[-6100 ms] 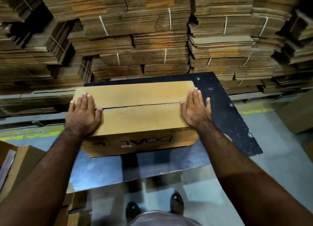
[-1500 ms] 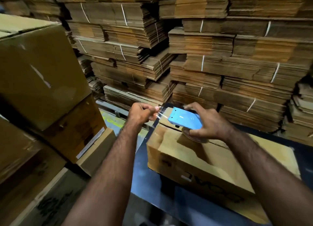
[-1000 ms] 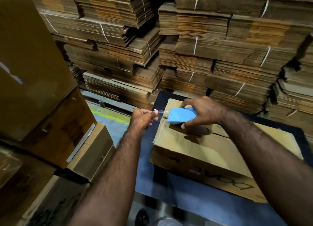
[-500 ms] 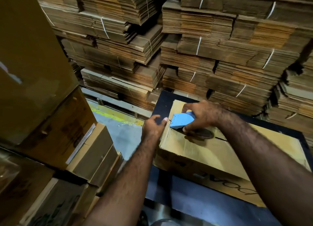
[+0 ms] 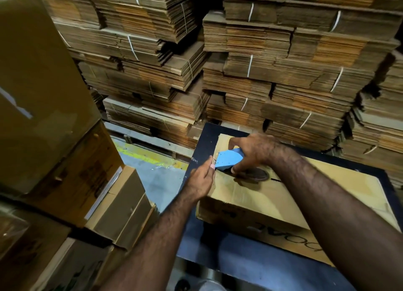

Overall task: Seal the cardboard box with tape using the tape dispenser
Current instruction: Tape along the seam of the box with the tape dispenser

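Gripping the blue tape dispenser from above, the right hand has its fingers wrapped over the body and its thumb tucked under the near side, with the dark roll of tape lying flat against the top of the cardboard box. The left hand is at the box's left end, its fingers pressed together against the end wall right at the dispenser's nose. It looks to be pinning the tape's free end there, though the clear tape itself is too faint to make out.

The box lies closed on a black board, its centre seam running away from the dispenser toward the box's right end. That seam is the line to follow.

To do this step well, I would rub the starting tab down firmly on the end wall before pulling, so it does not peel off under tension. The left hand should hold that tab until the dispenser has travelled a little way along the box. The dispenser should be kept low and pressed down, centred over the seam so that both flaps catch equal tape. A steady, straight pull toward the box's right end will avoid wrinkles. Drifting to one flap is the main risk, since the seam is narrow and partly hidden under the roll.

Behind the box stand tied bundles of flat cardboard; to its left are stacked cartons.
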Available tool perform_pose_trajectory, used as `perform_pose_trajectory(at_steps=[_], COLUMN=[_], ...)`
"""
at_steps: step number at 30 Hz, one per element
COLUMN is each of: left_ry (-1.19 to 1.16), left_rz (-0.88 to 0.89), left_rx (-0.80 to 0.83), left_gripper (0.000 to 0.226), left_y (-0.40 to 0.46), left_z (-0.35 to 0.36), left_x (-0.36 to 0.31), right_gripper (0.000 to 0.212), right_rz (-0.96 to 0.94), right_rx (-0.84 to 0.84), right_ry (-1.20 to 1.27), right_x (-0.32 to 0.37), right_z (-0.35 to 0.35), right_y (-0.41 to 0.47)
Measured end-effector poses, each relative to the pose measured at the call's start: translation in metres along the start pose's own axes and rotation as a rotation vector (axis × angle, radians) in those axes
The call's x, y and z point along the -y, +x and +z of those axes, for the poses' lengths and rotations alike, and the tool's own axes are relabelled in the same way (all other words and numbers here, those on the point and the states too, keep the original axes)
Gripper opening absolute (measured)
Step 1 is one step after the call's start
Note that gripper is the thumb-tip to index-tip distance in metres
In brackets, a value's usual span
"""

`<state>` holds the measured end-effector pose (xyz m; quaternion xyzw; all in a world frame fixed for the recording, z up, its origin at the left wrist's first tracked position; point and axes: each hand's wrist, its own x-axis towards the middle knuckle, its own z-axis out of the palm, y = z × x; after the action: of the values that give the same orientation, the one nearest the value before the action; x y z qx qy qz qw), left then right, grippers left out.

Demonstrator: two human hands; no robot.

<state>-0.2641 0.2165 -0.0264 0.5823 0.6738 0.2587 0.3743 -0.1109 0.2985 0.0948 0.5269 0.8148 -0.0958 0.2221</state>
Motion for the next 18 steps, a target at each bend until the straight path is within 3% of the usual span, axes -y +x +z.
perform_pose_trajectory(at_steps=[4, 13, 15, 18], left_ry=[0.132, 0.166, 0.306, 0.561], left_rz=[0.317, 0.261, 0.207, 0.289], left_rx=[-0.128, -0.075, -0.108, -0.207], left_gripper=[0.073, 0.068, 0.066, 0.061], left_y=[-0.013, -0.001, -0.001, 0.0], left_z=[0.003, 0.018, 0.015, 0.017], left_x=[-0.008, 0.006, 0.004, 0.003], right_gripper=[0.072, 0.054, 0.052, 0.054], right_rz=[-0.036, -0.175, -0.204, -0.214], right_rx=[-0.013, -0.093, -0.085, -0.066], right_ry=[0.007, 0.134, 0.196, 0.17], right_x=[-0.004, -0.031, -0.037, -0.064], right_z=[0.0, 0.004, 0.005, 0.012], right_y=[-0.005, -0.012, -0.013, -0.024])
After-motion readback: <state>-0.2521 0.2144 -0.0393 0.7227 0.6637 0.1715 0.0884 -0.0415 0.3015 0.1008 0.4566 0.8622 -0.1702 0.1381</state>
